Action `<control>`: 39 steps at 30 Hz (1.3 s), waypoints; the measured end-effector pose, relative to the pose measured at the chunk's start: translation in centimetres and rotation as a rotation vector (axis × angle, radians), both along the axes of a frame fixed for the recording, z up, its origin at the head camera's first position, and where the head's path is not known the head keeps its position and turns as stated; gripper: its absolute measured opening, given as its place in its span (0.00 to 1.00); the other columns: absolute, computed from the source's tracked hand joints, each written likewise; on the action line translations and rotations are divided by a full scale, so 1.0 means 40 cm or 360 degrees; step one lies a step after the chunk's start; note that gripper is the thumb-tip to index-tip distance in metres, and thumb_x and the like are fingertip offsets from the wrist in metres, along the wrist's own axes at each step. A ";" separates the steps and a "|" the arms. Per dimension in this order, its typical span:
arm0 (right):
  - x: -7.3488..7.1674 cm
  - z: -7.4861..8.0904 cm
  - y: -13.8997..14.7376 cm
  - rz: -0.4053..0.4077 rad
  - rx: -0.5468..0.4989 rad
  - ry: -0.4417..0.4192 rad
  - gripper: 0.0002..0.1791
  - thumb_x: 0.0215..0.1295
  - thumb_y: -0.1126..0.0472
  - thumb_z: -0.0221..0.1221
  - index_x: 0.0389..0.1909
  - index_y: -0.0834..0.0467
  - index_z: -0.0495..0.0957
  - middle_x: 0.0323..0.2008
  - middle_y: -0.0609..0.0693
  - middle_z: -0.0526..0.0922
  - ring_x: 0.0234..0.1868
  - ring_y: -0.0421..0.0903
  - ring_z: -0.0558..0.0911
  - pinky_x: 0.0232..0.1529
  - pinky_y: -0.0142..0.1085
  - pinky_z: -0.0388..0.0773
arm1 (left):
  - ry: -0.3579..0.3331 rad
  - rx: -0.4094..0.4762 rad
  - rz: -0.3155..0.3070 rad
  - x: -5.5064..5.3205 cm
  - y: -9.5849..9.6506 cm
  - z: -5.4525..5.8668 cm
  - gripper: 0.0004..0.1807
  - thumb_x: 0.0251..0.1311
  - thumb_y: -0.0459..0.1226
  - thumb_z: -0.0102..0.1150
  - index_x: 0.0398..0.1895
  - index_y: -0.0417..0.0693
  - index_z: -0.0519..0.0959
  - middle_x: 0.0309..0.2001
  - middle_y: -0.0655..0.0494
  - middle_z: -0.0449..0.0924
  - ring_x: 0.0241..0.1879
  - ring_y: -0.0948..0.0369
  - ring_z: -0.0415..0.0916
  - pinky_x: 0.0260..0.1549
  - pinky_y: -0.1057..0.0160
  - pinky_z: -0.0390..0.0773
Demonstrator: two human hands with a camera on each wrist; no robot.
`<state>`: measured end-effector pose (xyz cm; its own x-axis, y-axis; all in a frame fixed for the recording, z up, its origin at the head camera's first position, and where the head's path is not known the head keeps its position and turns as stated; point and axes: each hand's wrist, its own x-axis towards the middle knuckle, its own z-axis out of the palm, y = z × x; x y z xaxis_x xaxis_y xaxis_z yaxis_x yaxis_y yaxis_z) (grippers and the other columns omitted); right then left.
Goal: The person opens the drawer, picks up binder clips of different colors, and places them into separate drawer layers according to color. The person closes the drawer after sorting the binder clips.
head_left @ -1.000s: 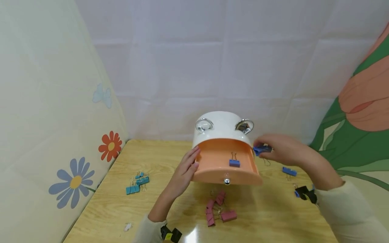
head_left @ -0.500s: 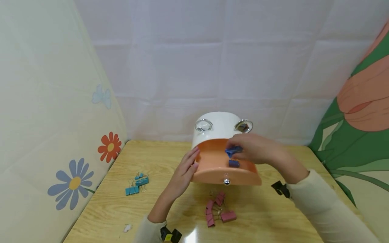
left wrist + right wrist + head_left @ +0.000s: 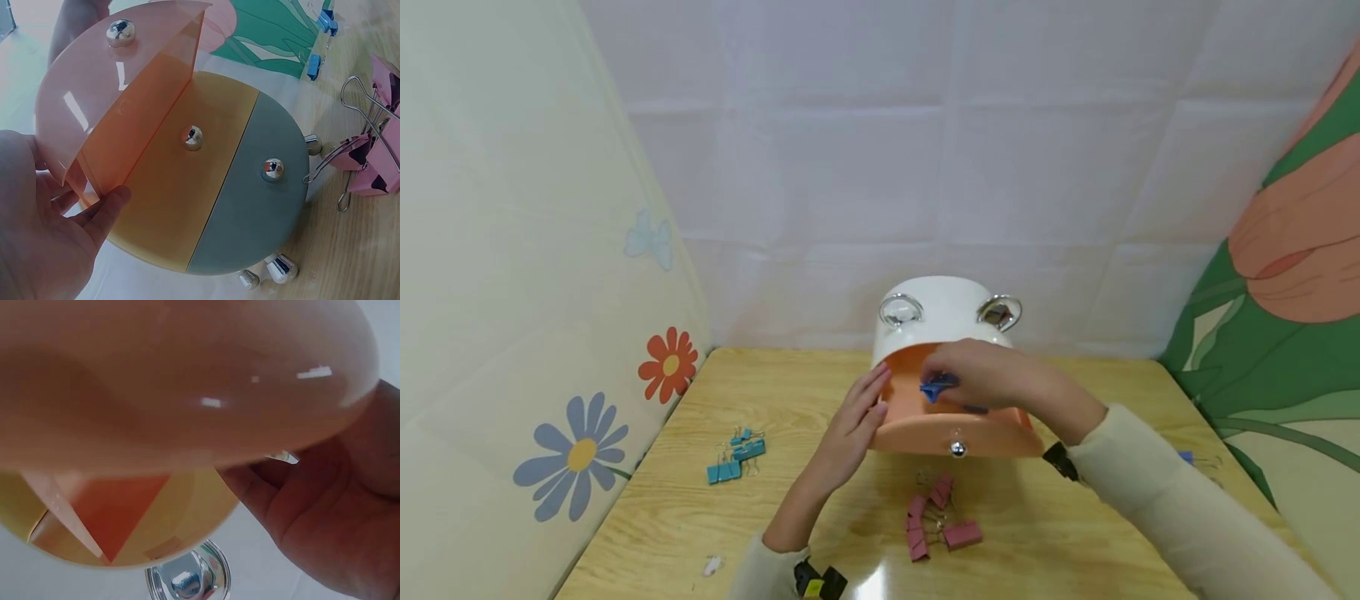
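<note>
My right hand (image 3: 981, 371) is inside the pulled-out orange drawer (image 3: 917, 437), pinching a blue binder clip (image 3: 934, 391) at the fingertips. A second blue clip, mostly hidden beneath that hand, lies in the drawer. My left hand (image 3: 848, 427) rests along the drawer's left side, its fingers fairly straight against the wall. The drawer belongs to a rounded white cabinet (image 3: 942, 304). Below it, in the left wrist view, a yellow drawer (image 3: 175, 206) and a grey-green drawer (image 3: 244, 200) are closed. In the right wrist view the drawer front hides the clips.
Several pink binder clips (image 3: 962, 535) lie on the wooden table (image 3: 805, 375) before the cabinet. Teal clips (image 3: 725, 473) sit at the left, with a small white item (image 3: 712, 565) nearer. A blue clip (image 3: 1185, 457) shows beyond my right sleeve. A white backdrop (image 3: 820, 208) stands behind.
My right hand has carried the blue clip leftward from outside the cabinet's right side into the drawer, and has moved lower. The left hand has stayed on the drawer's side.
</note>
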<state>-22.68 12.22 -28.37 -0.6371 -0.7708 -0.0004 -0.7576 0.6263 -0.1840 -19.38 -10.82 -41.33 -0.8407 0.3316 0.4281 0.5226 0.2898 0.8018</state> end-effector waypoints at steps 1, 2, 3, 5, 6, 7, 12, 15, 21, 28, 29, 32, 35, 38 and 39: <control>-0.003 -0.003 -0.003 0.0014 0.0012 0.0008 0.10 0.64 0.62 0.67 0.46 0.55 0.84 0.43 0.48 0.86 0.46 0.48 0.83 0.51 0.46 0.80 | -0.0002 0.0000 0.0002 0.001 0.000 0.001 0.26 0.79 0.38 0.45 0.76 0.42 0.64 0.78 0.55 0.58 0.77 0.55 0.53 0.73 0.50 0.57; -0.006 -0.005 -0.006 0.0023 0.0023 0.0016 0.10 0.64 0.63 0.67 0.45 0.55 0.84 0.43 0.48 0.86 0.46 0.48 0.83 0.51 0.46 0.80 | -0.0003 0.0000 0.0006 0.001 0.000 0.002 0.26 0.79 0.38 0.45 0.76 0.42 0.64 0.78 0.55 0.58 0.77 0.55 0.53 0.73 0.50 0.57; -0.008 -0.007 -0.008 0.0034 0.0027 0.0020 0.09 0.64 0.63 0.67 0.45 0.56 0.84 0.43 0.48 0.86 0.46 0.48 0.83 0.52 0.46 0.80 | -0.0005 -0.0001 0.0008 0.001 0.000 0.003 0.26 0.78 0.38 0.45 0.76 0.42 0.64 0.78 0.55 0.58 0.77 0.55 0.53 0.73 0.49 0.57; -0.011 -0.009 -0.012 0.0048 0.0033 0.0027 0.09 0.64 0.63 0.67 0.44 0.56 0.84 0.42 0.48 0.86 0.46 0.48 0.83 0.53 0.46 0.79 | 0.0003 0.0002 0.0008 0.001 0.001 0.004 0.26 0.78 0.37 0.45 0.76 0.41 0.65 0.78 0.54 0.58 0.77 0.54 0.53 0.73 0.47 0.57; -0.012 -0.011 -0.014 0.0049 0.0037 0.0028 0.08 0.64 0.63 0.67 0.44 0.55 0.84 0.42 0.48 0.86 0.46 0.48 0.83 0.53 0.45 0.79 | 0.0002 0.0002 0.0008 0.001 0.001 0.004 0.26 0.78 0.37 0.45 0.76 0.41 0.65 0.78 0.54 0.58 0.77 0.54 0.53 0.73 0.47 0.57; -0.014 -0.014 -0.017 0.0050 0.0045 0.0032 0.08 0.64 0.62 0.67 0.43 0.55 0.83 0.42 0.47 0.86 0.46 0.48 0.83 0.53 0.45 0.79 | -0.0003 0.0000 0.0011 0.002 0.001 0.005 0.26 0.78 0.37 0.45 0.75 0.41 0.65 0.78 0.54 0.58 0.77 0.54 0.53 0.73 0.47 0.57; -0.017 -0.022 -0.027 0.0040 0.0100 0.0031 0.06 0.66 0.60 0.66 0.41 0.54 0.83 0.40 0.46 0.86 0.47 0.48 0.83 0.55 0.44 0.78 | -0.0021 -0.0012 0.0017 0.002 0.001 0.002 0.25 0.78 0.37 0.45 0.76 0.42 0.65 0.78 0.57 0.59 0.77 0.56 0.53 0.73 0.49 0.57; -0.017 -0.025 -0.029 0.0026 0.0127 0.0038 0.05 0.66 0.60 0.66 0.41 0.53 0.83 0.40 0.46 0.86 0.46 0.48 0.83 0.55 0.44 0.78 | -0.0016 -0.0011 0.0016 0.002 0.000 0.000 0.25 0.78 0.36 0.45 0.76 0.43 0.65 0.78 0.57 0.58 0.77 0.56 0.53 0.73 0.49 0.57; -0.015 -0.027 -0.030 0.0001 0.0151 0.0069 0.07 0.64 0.60 0.67 0.42 0.54 0.83 0.41 0.47 0.86 0.47 0.48 0.83 0.55 0.44 0.78 | 0.0007 -0.0010 0.0015 0.000 -0.001 -0.003 0.25 0.78 0.37 0.45 0.76 0.43 0.65 0.78 0.56 0.58 0.77 0.55 0.53 0.73 0.49 0.57; -0.010 -0.028 -0.027 -0.0067 0.0146 0.0089 0.14 0.66 0.59 0.66 0.51 0.57 0.82 0.49 0.51 0.83 0.52 0.52 0.82 0.56 0.47 0.78 | 0.0028 -0.0006 0.0000 0.001 0.002 0.001 0.26 0.79 0.38 0.45 0.76 0.42 0.64 0.78 0.56 0.58 0.77 0.55 0.54 0.73 0.49 0.58; -0.009 -0.026 -0.026 -0.0072 0.0142 0.0078 0.15 0.67 0.59 0.66 0.52 0.57 0.82 0.49 0.52 0.83 0.52 0.52 0.82 0.56 0.47 0.78 | 0.0028 -0.0007 -0.0002 0.001 0.002 0.001 0.26 0.79 0.38 0.45 0.76 0.42 0.64 0.78 0.56 0.58 0.77 0.55 0.54 0.73 0.48 0.58; -0.002 -0.015 -0.023 -0.0067 0.0133 0.0055 0.15 0.68 0.58 0.64 0.53 0.58 0.81 0.51 0.53 0.83 0.53 0.53 0.82 0.56 0.48 0.78 | 0.0016 -0.0012 -0.0003 0.001 0.002 0.002 0.26 0.79 0.38 0.45 0.76 0.43 0.64 0.78 0.57 0.58 0.77 0.56 0.54 0.73 0.49 0.58; 0.006 0.002 -0.013 -0.0067 0.0099 0.0023 0.16 0.69 0.59 0.63 0.55 0.60 0.81 0.52 0.54 0.83 0.55 0.55 0.82 0.57 0.49 0.78 | 0.0014 -0.0019 -0.0002 0.002 0.001 0.002 0.26 0.79 0.38 0.44 0.76 0.42 0.64 0.78 0.57 0.58 0.77 0.56 0.54 0.73 0.49 0.57; 0.012 0.017 0.006 -0.0078 0.0034 0.0027 0.17 0.69 0.61 0.63 0.56 0.61 0.81 0.52 0.55 0.84 0.55 0.55 0.82 0.58 0.50 0.78 | 0.0014 -0.0029 0.0011 0.002 0.000 0.000 0.26 0.79 0.38 0.45 0.76 0.42 0.64 0.78 0.57 0.58 0.77 0.57 0.53 0.73 0.49 0.57; 0.014 0.021 0.014 -0.0078 0.0007 0.0033 0.17 0.69 0.62 0.63 0.55 0.62 0.81 0.52 0.56 0.84 0.55 0.56 0.82 0.58 0.50 0.78 | 0.0016 -0.0031 0.0016 0.002 -0.001 0.000 0.26 0.79 0.38 0.45 0.76 0.42 0.64 0.78 0.57 0.58 0.77 0.57 0.53 0.73 0.50 0.57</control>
